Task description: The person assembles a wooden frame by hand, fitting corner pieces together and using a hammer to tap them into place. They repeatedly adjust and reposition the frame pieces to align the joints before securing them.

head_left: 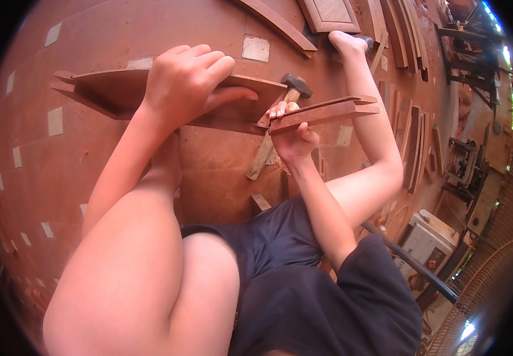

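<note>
My left hand (pixel 185 80) is closed over the upper edge of a reddish-brown wooden panel (pixel 226 113), its thumb stretched along the face. The panel has a grooved frame piece at its left end and is tilted above the floor. My right hand (pixel 295 142) grips a short wooden rail (pixel 327 115) with a slotted far end. The rail's near end is at the panel's right corner; whether the two are joined I cannot tell. Behind my right hand lies a hammer (pixel 260 160) with a dark metal head and wooden handle, partly hidden by the hand.
A framed wooden panel (pixel 330 15) and a long wooden strip (pixel 277 24) lie at the far side. Several boards (pixel 413 148) line the right. Beyond them are dark metal machinery (pixel 467 166), a light-coloured box (pixel 425 240) and a fan guard (pixel 482 291). My bare foot (pixel 351 44) rests near the framed panel.
</note>
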Tool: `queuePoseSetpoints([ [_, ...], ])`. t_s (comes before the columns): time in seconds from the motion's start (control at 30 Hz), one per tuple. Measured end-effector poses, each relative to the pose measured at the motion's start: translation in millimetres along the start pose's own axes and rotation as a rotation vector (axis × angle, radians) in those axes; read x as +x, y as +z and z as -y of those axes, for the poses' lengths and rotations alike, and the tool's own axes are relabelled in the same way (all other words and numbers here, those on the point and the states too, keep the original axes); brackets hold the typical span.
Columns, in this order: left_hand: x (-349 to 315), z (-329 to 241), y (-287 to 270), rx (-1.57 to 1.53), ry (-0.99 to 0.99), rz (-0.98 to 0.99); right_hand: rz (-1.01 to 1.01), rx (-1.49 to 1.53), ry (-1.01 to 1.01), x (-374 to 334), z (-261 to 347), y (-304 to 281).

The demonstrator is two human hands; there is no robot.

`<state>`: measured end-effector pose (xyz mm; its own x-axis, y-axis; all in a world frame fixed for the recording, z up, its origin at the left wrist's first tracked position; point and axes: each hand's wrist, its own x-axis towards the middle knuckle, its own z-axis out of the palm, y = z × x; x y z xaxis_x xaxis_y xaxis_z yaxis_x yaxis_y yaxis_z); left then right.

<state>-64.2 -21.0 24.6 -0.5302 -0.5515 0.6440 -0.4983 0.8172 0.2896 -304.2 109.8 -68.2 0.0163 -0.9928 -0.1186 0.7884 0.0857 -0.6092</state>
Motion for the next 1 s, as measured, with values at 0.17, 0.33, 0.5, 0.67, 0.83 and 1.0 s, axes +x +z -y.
queuePoseSetpoints([
  [0.17, 2.0, -0.9, 6.6, -0.011, 0.025, -0.005, -0.063, -0.018, 0.024, -4.0, -3.2, 0.7],
  [0.33, 0.7, 2.1, 4.0, 0.015, -0.004, -0.028, -0.138, -0.057, 0.0, -4.5, -1.7, 4.5],
  [0.5, 0.3, 2.2, 5.0, 0.026, 0.004, -0.013, -0.192, -0.098, -0.008, -0.7, -8.3, 2.6],
  [0.67, -5.2, -0.2, 7.1, 0.041, 0.037, 0.003, -0.172, -0.046, -0.027, -3.6, -16.8, -5.3],
  [0.83, -7.6, -4.6, 3.4, 0.079, 0.064, -0.006, -0.203, -0.133, -0.049, -8.0, -18.2, -1.2],
  [1.0, -8.9, -10.2, 4.2, 0.05, 0.07, 0.014, -0.203, -0.554, -0.021, -13.3, -20.8, 4.8],
])
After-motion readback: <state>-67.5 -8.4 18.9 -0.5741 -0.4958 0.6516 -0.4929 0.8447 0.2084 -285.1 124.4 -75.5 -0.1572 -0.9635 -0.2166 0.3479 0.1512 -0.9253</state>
